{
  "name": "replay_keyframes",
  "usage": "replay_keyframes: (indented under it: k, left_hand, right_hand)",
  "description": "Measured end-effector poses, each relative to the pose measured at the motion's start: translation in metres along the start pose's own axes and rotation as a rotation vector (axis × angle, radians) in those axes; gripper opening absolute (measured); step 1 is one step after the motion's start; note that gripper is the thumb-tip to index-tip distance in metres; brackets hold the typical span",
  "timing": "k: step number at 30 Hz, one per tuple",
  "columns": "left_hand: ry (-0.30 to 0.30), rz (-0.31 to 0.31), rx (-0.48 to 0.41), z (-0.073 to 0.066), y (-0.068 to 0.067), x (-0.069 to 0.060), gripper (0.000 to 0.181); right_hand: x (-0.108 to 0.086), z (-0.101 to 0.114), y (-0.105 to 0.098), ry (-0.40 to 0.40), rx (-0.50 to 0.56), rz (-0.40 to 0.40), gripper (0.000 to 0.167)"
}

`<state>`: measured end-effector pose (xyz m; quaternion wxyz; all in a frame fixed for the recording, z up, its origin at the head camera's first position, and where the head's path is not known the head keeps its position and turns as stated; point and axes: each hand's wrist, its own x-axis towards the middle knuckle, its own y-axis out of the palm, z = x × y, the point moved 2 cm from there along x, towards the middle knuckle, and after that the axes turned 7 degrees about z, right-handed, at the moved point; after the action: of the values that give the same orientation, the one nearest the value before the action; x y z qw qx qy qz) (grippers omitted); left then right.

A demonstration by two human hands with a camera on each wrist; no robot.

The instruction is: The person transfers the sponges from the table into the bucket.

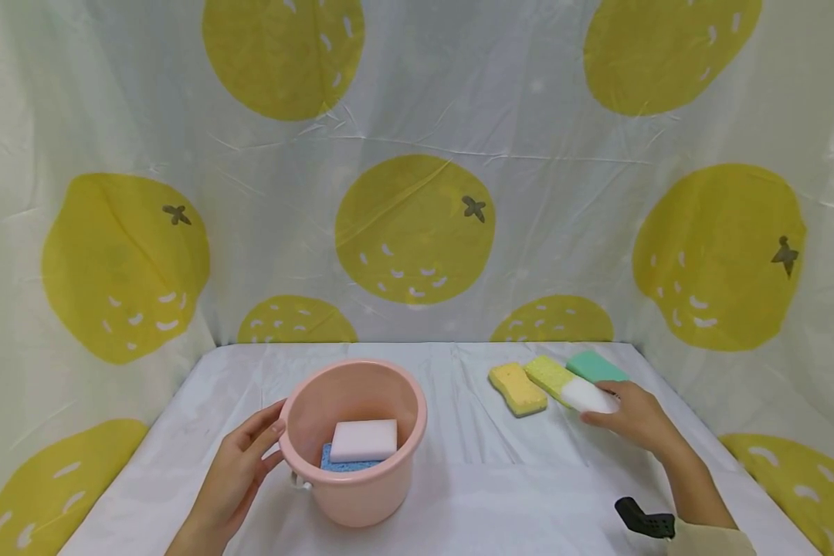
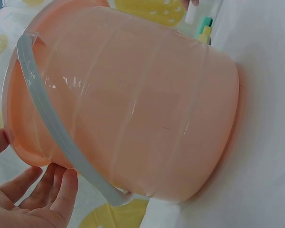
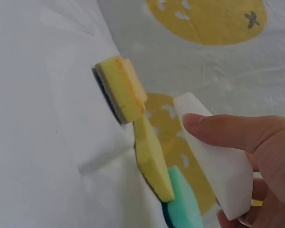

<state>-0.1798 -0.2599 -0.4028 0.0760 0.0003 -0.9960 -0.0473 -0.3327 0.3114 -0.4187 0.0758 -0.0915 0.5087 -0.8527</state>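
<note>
Across the back and both sides hangs a lemon-print curtain (image 1: 417, 93), its top cropped in the head view. The white-covered desk (image 1: 514, 502) runs out of sight at the near edge. On it, left of centre, the pink bucket (image 1: 363, 498) stands mouth up; its grey handle (image 2: 61, 135) hangs against the outside, almost wholly hidden from the head camera. The left hand (image 1: 236, 463) grips the bucket's rim, thumb at the edge, fingers bent below. Over at the right, the right hand (image 1: 635, 417) pinches a white block (image 3: 213, 161) between thumb and fingers, raised above the desk; the hand covers one end, and the long axis slants so that the free end points left and slightly away. The block partly masks a yellow-green sponge (image 1: 547, 374); a teal sponge (image 1: 594, 365) has its near edge obscured, while a yellow sponge (image 1: 517, 390) lies in full view. Inside the bucket, a pale pink block (image 1: 364, 440) covers much of a blue sponge (image 1: 350, 466)
</note>
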Motion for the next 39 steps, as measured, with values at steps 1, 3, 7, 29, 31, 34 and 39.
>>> replay_keyframes:
  k: [1, 3, 7, 29, 31, 34, 39]
  left_hand:
    - [0.000, 0.000, 0.000, 0.000, 0.000, 0.000, 0.051]
    - [0.006, 0.002, -0.002, -0.001, 0.001, 0.000, 0.051]
    - [0.012, 0.012, -0.011, -0.001, 0.002, 0.002, 0.051]
    - [0.003, 0.005, -0.016, 0.000, -0.001, 0.000, 0.052]
    - [0.007, 0.007, -0.015, 0.000, -0.001, 0.000, 0.052]
    - [0.024, 0.015, -0.015, 0.001, -0.001, 0.000, 0.051]
    - [0.042, 0.024, -0.017, 0.001, -0.001, -0.001, 0.049]
  right_hand:
    - [0.000, 0.003, 0.000, 0.002, 0.005, -0.001, 0.084]
    - [-0.001, 0.008, -0.002, 0.004, 0.025, 0.003, 0.085]
    - [-0.002, 0.015, -0.005, -0.005, 0.035, -0.006, 0.085]
    - [0.006, 0.059, -0.016, -0.169, 0.039, -0.009, 0.076]
    - [0.008, 0.062, -0.015, -0.180, 0.035, -0.011, 0.074]
    - [0.008, 0.067, -0.014, -0.191, 0.040, -0.007, 0.074]
    - [0.006, 0.075, -0.012, -0.205, 0.047, 0.000, 0.075]
